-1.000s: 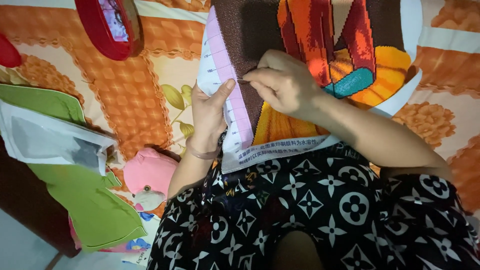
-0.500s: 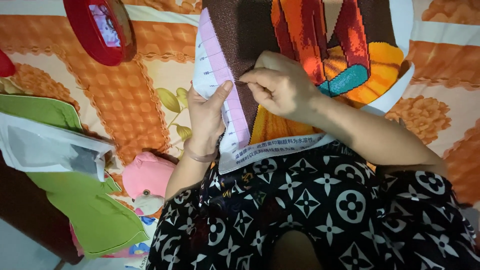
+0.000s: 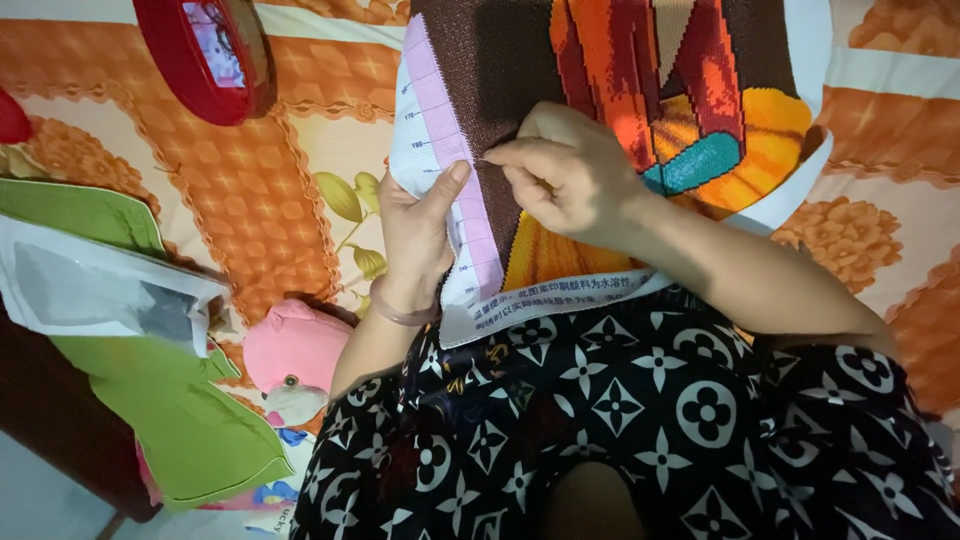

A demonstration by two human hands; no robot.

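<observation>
Cross-stitch cloth [image 3: 620, 70] mostly filled with colour; left hand [image 3: 420, 225] grips its unstitched pink edge, right hand [image 3: 565, 170] fingers pinch a needle [image 3: 487, 160].

Your left hand [image 3: 415, 235] grips the left edge of the cross-stitch cloth [image 3: 620, 70], which lies over your lap, while your right hand [image 3: 570, 175] rests on the cloth just to the right, its fingertips close to the left thumb. Left of the cloth on the bedsheet [image 3: 230, 200] lies a soft toy [image 3: 290, 360], with a folded garment [image 3: 170, 420] further left and a plastic bag [image 3: 90, 285] on it. A round hoop [image 3: 200, 50] sits behind these, at the upper left.
</observation>
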